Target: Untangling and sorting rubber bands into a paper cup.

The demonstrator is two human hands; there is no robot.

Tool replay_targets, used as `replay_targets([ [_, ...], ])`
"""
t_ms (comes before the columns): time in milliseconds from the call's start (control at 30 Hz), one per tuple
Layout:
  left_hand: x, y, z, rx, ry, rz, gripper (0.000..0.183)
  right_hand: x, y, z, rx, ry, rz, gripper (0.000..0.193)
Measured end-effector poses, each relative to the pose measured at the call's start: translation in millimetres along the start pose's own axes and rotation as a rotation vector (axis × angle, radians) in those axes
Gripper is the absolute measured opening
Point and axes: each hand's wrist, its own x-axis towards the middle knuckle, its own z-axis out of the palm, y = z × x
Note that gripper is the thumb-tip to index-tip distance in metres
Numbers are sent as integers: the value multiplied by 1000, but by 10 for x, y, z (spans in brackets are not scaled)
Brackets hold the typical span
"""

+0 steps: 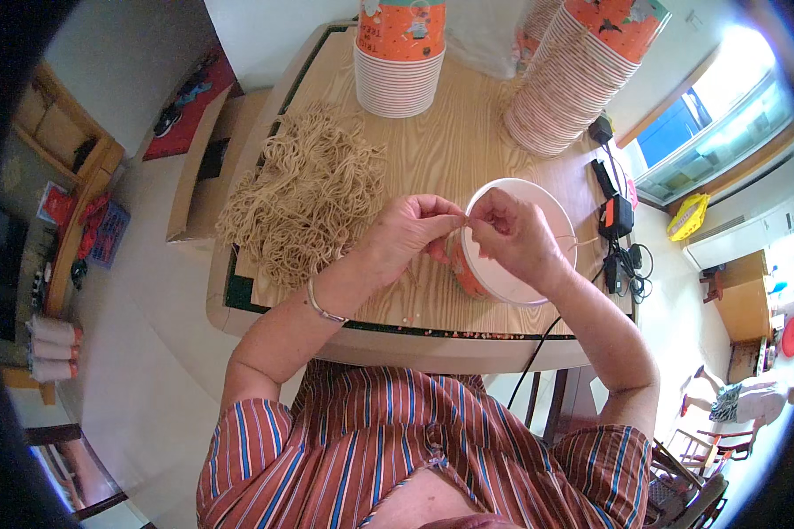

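An orange paper bucket point(513, 284) with a white inside tilts toward me near the table's front right. At its left rim my left hand point(412, 236) and my right hand point(518, 236) meet, thumbs and fingertips pinched close together. What lies between the fingertips is too small to make out. A thin beige cord point(579, 242) shows across the bucket's right rim. Left of my hands lies a big loose heap of beige cords point(304, 189). My left wrist wears a bangle point(325, 304).
Two tall stacks of nested buckets, one upright point(400, 84) and one leaning point(563, 84), stand at the back. Black adapters and cables point(622, 216) line the right edge. An open cardboard box point(205, 181) is left of the table. A person point(750, 401) is far right.
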Motion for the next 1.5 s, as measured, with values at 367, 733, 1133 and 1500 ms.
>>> replay_targets([
  [367,-59,77,35,171,-36,53,15,76,-84,-146,359,-182,290,12],
  [733,-26,17,17,234,-38,123,9,88,-205,-195,173,-125,240,14],
  [1133,-52,-211,-81,254,-21,304,8,113,-311,-173,-88,-140,148,6],
  [1500,22,-589,-8,385,96,553,6,118,-448,-138,-142,-236,141,16],
])
